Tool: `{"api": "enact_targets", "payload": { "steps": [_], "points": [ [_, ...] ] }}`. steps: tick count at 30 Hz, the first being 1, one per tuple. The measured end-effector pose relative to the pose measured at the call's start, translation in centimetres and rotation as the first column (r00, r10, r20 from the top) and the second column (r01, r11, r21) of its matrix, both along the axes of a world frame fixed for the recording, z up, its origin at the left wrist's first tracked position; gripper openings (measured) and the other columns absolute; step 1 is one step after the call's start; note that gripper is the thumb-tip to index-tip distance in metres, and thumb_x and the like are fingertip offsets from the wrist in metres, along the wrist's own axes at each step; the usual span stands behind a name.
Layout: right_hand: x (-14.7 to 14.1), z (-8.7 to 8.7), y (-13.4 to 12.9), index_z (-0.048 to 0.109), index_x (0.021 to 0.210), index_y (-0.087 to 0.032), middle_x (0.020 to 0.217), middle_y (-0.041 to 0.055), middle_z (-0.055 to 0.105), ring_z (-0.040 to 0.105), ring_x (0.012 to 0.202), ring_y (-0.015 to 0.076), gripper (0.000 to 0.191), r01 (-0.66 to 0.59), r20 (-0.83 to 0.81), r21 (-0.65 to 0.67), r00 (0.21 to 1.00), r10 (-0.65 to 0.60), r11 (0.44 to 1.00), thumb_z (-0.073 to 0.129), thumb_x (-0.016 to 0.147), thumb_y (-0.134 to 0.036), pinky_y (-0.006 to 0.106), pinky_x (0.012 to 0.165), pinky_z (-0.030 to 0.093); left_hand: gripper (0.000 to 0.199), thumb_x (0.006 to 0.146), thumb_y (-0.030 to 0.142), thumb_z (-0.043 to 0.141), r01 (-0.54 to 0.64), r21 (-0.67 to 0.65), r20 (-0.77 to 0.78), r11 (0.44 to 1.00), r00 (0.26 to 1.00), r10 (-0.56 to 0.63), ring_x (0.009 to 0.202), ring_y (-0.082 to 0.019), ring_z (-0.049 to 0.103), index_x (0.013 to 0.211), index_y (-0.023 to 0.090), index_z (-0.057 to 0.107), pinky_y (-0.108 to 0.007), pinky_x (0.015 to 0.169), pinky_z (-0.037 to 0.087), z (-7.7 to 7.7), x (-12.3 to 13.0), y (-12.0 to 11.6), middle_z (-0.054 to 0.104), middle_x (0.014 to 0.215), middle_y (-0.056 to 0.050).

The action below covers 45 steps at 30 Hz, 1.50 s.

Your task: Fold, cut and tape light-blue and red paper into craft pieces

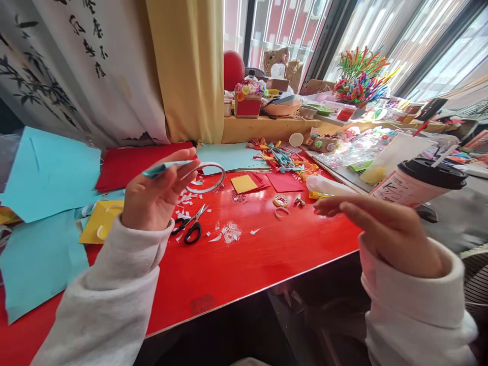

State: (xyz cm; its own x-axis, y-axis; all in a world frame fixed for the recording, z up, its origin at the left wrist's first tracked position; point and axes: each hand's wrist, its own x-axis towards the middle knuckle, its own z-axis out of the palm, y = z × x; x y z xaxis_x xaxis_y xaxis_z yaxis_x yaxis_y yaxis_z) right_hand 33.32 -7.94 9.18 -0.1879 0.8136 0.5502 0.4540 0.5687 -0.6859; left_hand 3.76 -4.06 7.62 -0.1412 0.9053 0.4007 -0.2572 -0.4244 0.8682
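Note:
My left hand [154, 195] is raised above the red table [267, 249], its fingers closed on a paper ring [219, 178] with a pale blue piece of paper [154, 171] at its near end. The ring's loop sticks out to the right of the fingertips. Below it, black-handled scissors [192, 226] lie open among white paper scraps [231, 232]. My right hand [389, 229] hovers over the table's right part, fingers stretched out to the left, holding nothing visible. Near its fingertips are a roll of tape [281, 201], small metallic beads [300, 202] and a yellow marker [320, 195].
Blue paper sheets [49, 173] and a yellow sheet [101, 221] lie at the left. Red paper [125, 165] is at the back. Small yellow [244, 184] and red squares [285, 182] sit mid-table. A lidded cup [415, 185] stands at the right.

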Motion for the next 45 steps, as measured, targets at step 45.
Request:
{"api": "enact_targets", "payload": {
  "steps": [45],
  "points": [
    [-12.5, -5.5, 6.5, 0.039, 0.075, -0.016, 0.053, 0.0012, 0.059, 0.051, 0.036, 0.0084, 0.017, -0.625, -0.639, -0.603, 0.750, 0.169, 0.495, 0.039, 0.078, -0.033, 0.015, 0.032, 0.034, 0.048, 0.076, 0.047, 0.038, 0.208, -0.424, -0.129, 0.882, 0.950, -0.286, 0.087, -0.018, 0.056, 0.109, 0.013, 0.044, -0.031, 0.076, 0.043, -5.7, 2.3, 2.1, 0.058, 0.098, -0.012]
  ]
}}
